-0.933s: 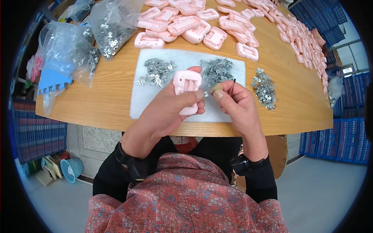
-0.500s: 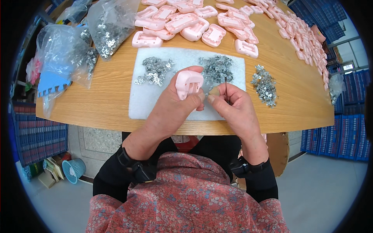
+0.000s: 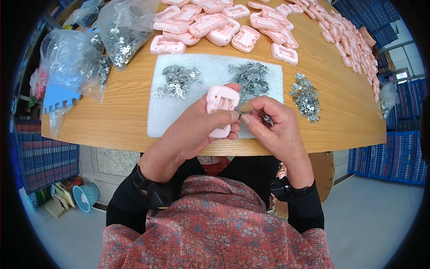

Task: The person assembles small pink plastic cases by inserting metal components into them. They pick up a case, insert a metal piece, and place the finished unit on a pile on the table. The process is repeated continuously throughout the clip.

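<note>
A pink plastic casing (image 3: 222, 96) with battery slots lies in my left hand (image 3: 197, 121), its fingers wrapped behind it and the thumb across its front. My right hand (image 3: 275, 127) is closed at the casing's right edge, thumb and forefinger pinched together. A thin dark tool runs between its fingers, mostly hidden; small shiny metal shows beside it. The forefinger has a tan covering on its tip. Below both hands lies a white foam sheet (image 3: 165, 119). It bears a left heap of small metal contact plates (image 3: 178, 80) and a right heap of metal pieces (image 3: 251, 78).
A third heap of metal pieces (image 3: 305, 98) sits right of the sheet on the wooden table (image 3: 349, 121). Pink casings (image 3: 210, 22) pile up along the far side and right edge. Clear plastic bags of metal parts (image 3: 125, 36) and a blue foam mat (image 3: 60, 94) are at left.
The casing has turned more upright, its slotted face more toward me, and dropped slightly. My right hand has tilted its thin tool from upright to nearly flat, fingertips at the casing's edge.
</note>
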A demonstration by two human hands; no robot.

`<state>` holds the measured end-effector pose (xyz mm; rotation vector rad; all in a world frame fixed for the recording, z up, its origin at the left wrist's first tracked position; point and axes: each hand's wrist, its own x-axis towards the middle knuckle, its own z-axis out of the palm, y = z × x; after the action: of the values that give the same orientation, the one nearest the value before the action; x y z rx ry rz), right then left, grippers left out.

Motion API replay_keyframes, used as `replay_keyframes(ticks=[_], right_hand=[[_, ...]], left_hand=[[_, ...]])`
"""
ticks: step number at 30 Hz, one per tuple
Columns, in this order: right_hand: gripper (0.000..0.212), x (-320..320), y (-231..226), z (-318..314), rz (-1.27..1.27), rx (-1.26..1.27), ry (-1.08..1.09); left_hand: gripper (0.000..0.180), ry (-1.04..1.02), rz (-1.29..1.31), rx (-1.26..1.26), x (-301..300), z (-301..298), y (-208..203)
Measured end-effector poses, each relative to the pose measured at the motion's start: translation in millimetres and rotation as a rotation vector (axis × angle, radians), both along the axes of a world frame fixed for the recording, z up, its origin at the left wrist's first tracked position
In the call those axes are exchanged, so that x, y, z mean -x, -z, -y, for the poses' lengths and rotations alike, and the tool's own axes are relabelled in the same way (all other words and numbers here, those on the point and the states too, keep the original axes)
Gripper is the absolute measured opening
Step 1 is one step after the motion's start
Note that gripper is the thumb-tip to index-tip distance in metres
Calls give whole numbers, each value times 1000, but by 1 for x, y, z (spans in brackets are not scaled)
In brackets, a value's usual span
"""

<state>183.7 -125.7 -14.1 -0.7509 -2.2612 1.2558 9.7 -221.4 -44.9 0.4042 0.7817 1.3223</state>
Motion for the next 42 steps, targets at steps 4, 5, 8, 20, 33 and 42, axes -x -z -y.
replay_keyframes(ticks=[4,5,8,20,33,42], right_hand=[[15,-3,3,-2,15,34,-6],[14,-5,5,-2,-2,64,-10],[12,-6,6,-4,-17,95,-1],[10,-5,13,-6,-144,215,94],[14,16,10,-3,-120,-44,82],[11,19,8,-2,-18,-300,71]], left_hand=[[57,-14,-31,-13,-3,-2,2],[57,-5,-15,-6,-2,-4,4],[57,21,30,25,1,-5,3],[52,90,230,41,9,-8,4],[55,106,227,61,6,-11,8],[54,114,195,50,4,-10,12]])
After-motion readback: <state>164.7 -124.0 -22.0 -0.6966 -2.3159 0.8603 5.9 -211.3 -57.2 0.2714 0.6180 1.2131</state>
